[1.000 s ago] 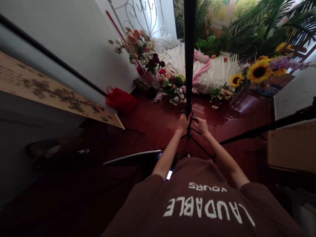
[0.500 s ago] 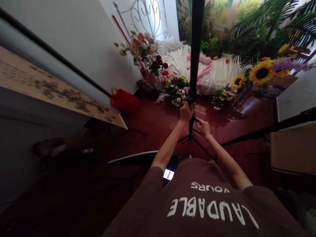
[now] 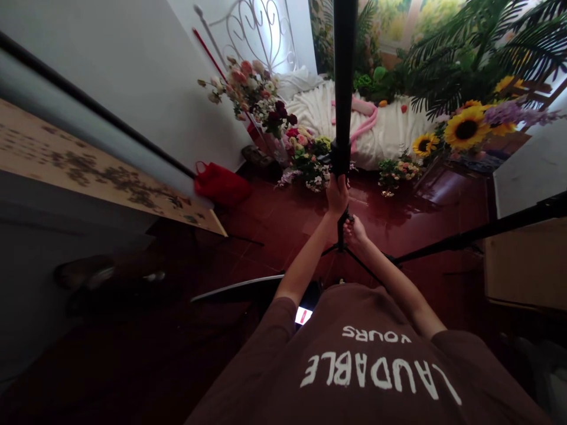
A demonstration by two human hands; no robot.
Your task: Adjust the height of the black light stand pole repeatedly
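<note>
A black stand (image 3: 344,88) rises through the middle of the head view, its thin legs spread on the floor below. My left hand (image 3: 337,195) is wrapped round its pole just under a thick black collar (image 3: 340,158). Lower down and to the right, my right hand (image 3: 354,230) is closed at a small dark knob (image 3: 349,218) on the side of the stand. The fingertips of my right hand are partly hidden.
A second black pole (image 3: 460,239) slants in from the right. Flowers (image 3: 305,156) and a white-draped bed (image 3: 394,133) lie ahead. At left are a red bag (image 3: 221,184) and a long painted panel (image 3: 110,168). A lit screen (image 3: 303,316) shows beside my shirt.
The stand's collar has shifted up, with my left hand now below it on the pole. My right hand has moved slightly left and its fingers have closed in at the knob.
</note>
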